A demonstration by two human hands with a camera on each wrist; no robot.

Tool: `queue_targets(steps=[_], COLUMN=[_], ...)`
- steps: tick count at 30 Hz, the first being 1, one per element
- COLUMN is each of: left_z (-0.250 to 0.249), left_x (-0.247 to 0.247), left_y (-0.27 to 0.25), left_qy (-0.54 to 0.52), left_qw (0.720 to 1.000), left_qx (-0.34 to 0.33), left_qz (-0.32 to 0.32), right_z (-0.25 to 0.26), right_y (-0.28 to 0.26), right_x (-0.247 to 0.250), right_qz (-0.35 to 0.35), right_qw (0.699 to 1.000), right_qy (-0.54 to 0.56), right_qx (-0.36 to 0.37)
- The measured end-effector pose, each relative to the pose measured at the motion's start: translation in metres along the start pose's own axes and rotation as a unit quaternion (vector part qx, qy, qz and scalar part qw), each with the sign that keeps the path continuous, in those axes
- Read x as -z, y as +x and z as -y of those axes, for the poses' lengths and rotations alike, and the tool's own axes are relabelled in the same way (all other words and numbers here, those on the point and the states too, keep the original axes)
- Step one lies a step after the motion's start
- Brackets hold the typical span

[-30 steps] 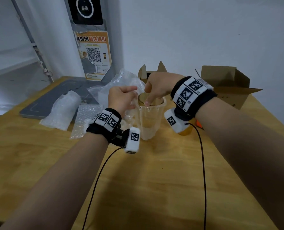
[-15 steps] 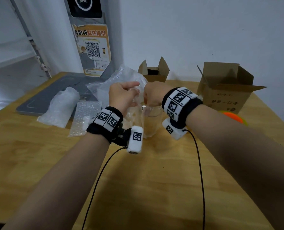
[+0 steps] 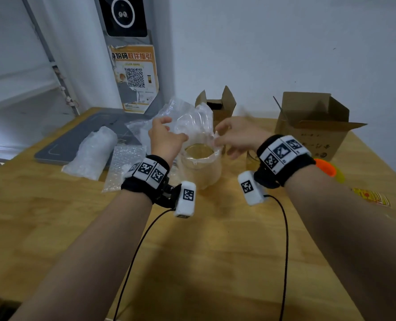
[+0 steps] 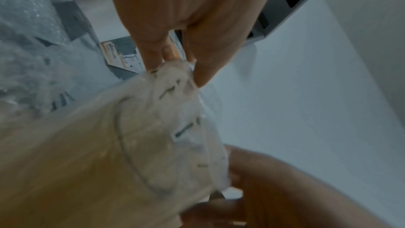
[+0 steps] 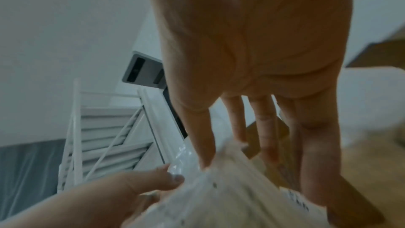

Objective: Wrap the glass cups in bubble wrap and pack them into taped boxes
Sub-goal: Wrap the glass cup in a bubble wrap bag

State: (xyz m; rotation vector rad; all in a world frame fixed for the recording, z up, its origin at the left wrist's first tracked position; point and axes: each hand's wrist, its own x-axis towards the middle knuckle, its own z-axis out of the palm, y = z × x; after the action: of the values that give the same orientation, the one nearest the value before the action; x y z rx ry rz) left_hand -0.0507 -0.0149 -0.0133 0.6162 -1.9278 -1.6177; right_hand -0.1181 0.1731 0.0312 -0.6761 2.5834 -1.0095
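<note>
- A glass cup (image 3: 200, 166) is stood upright on the wooden table (image 3: 192, 262), between the two hands, with bubble wrap (image 3: 192, 126) gathered around its sides and rising above its open rim at the far side.
- The wrap's edge at the left of the rim is pinched by the left hand (image 3: 165, 141) between thumb and fingertips (image 4: 200, 75).
- The wrap at the right of the rim is pinched by the right hand (image 3: 237, 136), thumb against forefinger, the other fingers (image 5: 266, 127) being held nearly straight.
- A second glass (image 3: 252, 157) is partly seen just behind the right wrist.
- Two open cardboard boxes are stood at the far edge: a small box (image 3: 218, 105) behind the wrap and a larger box (image 3: 312, 126) to the right.
- To the left, a wrapped bundle (image 3: 93, 152) and a flat bubble-wrap sheet (image 3: 125, 165) are laid beside a grey mat (image 3: 81, 140).
- An orange object (image 3: 326, 166) is partly hidden by the right forearm.
</note>
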Motion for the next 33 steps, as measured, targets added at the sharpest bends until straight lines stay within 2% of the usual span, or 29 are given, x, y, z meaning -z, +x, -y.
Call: queue_targets(steps=[3, 6, 8, 11, 13, 18, 20, 22, 26, 29, 33], left_z=[0.002, 0.000, -0.003, -0.010, -0.014, -0.008, -0.006, -0.006, -0.010, -0.012, -0.015], left_x=[0.006, 0.015, 0.018, 0.017, 0.016, 0.009, 0.005, 0.003, 0.002, -0.001, -0.006], left_y=[-0.007, -0.016, -0.022, -0.026, -0.027, -0.023, -0.021, -0.019, -0.014, -0.011, -0.010], left_qy=[0.029, 0.015, 0.002, 0.013, 0.010, -0.011, -0.036, -0.054, -0.075, -0.086, -0.105], left_qw=[0.997, 0.987, 0.983, 0.985, 0.984, 0.985, 0.986, 0.984, 0.984, 0.983, 0.981], left_qx=[0.073, 0.121, 0.112, 0.069, 0.064, 0.072, 0.075, 0.075, 0.066, 0.063, 0.060], left_qz=[0.008, 0.110, 0.149, 0.159, 0.163, 0.156, 0.147, 0.152, 0.151, 0.153, 0.154], right_z=[-0.007, -0.009, -0.010, -0.011, -0.012, -0.015, -0.016, -0.015, -0.006, -0.004, -0.002], right_y=[-0.005, -0.005, -0.008, -0.013, -0.016, -0.019, -0.017, -0.014, -0.020, -0.024, -0.023], right_x=[-0.017, -0.021, -0.018, -0.010, -0.005, 0.007, 0.009, 0.012, 0.014, 0.008, 0.003], right_qz=[0.029, 0.019, 0.014, -0.001, 0.004, 0.099, 0.110, 0.100, 0.071, 0.050, 0.026], right_qw=[0.998, 0.998, 0.999, 0.999, 0.999, 0.991, 0.989, 0.993, 0.991, 0.987, 0.984], right_qy=[0.052, 0.054, 0.046, 0.042, 0.050, 0.073, 0.073, 0.063, 0.068, 0.090, 0.134], right_qx=[-0.014, -0.013, -0.010, -0.009, -0.021, -0.058, -0.058, -0.027, 0.090, 0.119, 0.118])
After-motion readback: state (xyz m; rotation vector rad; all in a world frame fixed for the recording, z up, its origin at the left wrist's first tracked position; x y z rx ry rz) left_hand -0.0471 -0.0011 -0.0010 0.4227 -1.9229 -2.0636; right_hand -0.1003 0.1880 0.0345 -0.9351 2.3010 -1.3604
